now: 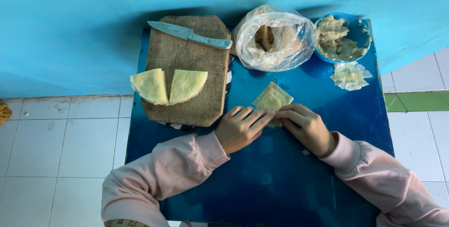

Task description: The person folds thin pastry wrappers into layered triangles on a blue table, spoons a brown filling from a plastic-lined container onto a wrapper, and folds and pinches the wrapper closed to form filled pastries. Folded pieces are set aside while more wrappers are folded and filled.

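On the blue table (290,171), a thin pale-yellow wrapper (273,98) lies partly folded. My left hand (241,128) presses its near left edge with the fingertips. My right hand (306,128) pinches the near right edge, fingers curled over the fold. Both hands meet at the wrapper's near corner, which they hide. Pink sleeves cover both forearms.
A wooden cutting board (187,54) at the left holds two folded wrapper stacks (168,85) and a knife (189,34). Behind sit a clear plastic bag (273,40), a blue bowl of pale filling (341,37) and a crumpled wrapper piece (350,75). White floor tiles surround the table.
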The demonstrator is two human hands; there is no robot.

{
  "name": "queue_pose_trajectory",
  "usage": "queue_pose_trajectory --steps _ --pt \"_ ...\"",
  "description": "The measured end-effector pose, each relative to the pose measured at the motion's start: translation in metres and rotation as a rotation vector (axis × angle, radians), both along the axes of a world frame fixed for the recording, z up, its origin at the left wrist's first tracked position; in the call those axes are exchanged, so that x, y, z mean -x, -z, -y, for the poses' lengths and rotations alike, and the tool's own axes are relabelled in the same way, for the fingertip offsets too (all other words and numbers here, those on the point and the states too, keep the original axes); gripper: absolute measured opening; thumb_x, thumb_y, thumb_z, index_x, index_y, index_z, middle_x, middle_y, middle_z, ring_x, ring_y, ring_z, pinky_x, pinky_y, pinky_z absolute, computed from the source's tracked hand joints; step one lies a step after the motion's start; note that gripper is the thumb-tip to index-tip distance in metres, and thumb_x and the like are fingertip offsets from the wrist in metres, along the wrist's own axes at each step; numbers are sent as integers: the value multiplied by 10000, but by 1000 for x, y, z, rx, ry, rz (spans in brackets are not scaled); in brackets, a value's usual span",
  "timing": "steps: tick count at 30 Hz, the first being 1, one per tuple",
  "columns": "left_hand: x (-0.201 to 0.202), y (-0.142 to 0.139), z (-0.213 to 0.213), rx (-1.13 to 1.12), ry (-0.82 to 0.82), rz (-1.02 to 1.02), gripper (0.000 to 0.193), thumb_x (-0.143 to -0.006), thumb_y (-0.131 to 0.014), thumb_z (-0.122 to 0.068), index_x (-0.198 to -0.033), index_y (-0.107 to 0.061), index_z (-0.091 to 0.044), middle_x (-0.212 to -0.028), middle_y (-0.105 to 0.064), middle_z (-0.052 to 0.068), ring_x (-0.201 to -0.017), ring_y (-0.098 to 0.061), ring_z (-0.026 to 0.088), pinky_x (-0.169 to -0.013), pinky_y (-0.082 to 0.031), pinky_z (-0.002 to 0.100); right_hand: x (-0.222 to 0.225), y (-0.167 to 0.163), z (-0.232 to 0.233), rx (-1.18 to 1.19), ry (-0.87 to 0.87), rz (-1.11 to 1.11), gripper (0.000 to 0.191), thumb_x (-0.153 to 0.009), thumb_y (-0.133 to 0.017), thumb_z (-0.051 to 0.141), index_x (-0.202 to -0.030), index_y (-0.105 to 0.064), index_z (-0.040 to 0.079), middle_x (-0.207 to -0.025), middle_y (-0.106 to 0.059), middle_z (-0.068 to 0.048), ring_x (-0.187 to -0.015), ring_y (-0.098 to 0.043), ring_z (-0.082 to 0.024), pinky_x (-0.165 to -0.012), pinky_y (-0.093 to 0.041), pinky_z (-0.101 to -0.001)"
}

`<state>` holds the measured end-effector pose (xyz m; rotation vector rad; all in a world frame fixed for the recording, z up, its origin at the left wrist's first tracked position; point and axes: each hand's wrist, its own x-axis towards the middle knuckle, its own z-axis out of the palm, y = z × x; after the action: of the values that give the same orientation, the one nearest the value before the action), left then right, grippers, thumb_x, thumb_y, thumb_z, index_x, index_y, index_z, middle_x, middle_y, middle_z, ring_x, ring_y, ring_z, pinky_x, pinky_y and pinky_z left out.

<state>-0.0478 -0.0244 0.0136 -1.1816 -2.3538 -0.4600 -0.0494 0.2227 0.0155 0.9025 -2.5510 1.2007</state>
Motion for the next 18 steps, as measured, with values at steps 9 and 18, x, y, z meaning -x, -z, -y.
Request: queue_pose_trajectory --steps 9,18 --pt "-1 2 0 -11 3 9 465 -881 -775 -171 -1338 -702 -127 -1183 -709 23 -1041 -662 210 -890 -501 349 0 -2 0 -4 -5 -11 202 -837 -765 45 -1027 -696 29 -1026 -732 -95 -936 -725 -251 -804 -590 -341" --pt "1 7 0 -38 15 43 317 -934 -749 -172 -1245 -733 -113 -1239 -694 0 -1061 -655 191 -928 -485 361 9 -12 -15 -176 -198 -89 355 -777 -724 -8 -1101 -742 135 -1117 -690 -93 -996 -704 -261 -832 -582 -352"
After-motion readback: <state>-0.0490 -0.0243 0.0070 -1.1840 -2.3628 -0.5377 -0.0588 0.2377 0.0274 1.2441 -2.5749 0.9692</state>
